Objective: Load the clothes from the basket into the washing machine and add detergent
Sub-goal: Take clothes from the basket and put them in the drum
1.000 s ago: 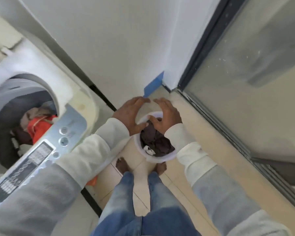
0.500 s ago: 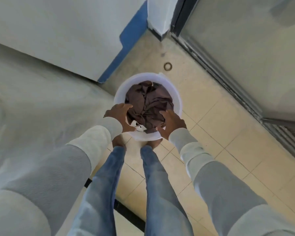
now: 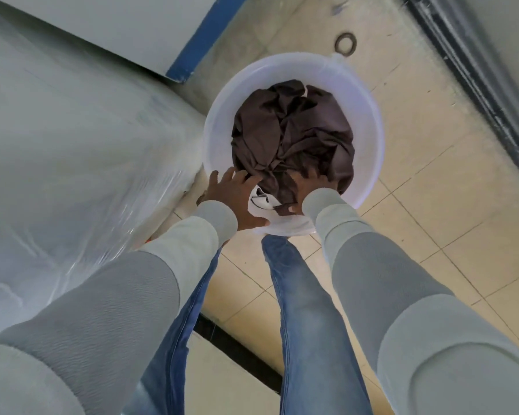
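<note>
A white plastic basket (image 3: 369,121) stands on the tiled floor just in front of my feet. A crumpled dark brown garment (image 3: 291,130) fills it, with a small white piece of cloth (image 3: 261,202) at its near edge. My left hand (image 3: 232,194) reaches over the near rim with its fingers spread, the tips touching the edge of the brown garment. My right hand (image 3: 307,187) digs its fingers into the brown garment and its thumb curls under the cloth's near edge. The washing machine (image 3: 72,151) shows only its plastic-wrapped side on the left; its opening is out of view.
My legs in blue jeans (image 3: 306,310) stand right behind the basket. A round metal floor ring (image 3: 345,44) lies beyond it. A sliding door track (image 3: 477,73) runs along the right. A blue strip (image 3: 204,37) marks the wall at the back.
I have bent lower, so the basket is larger and closer. Both hands moved from the rim onto the clothes; the right hand now grips the brown garment.
</note>
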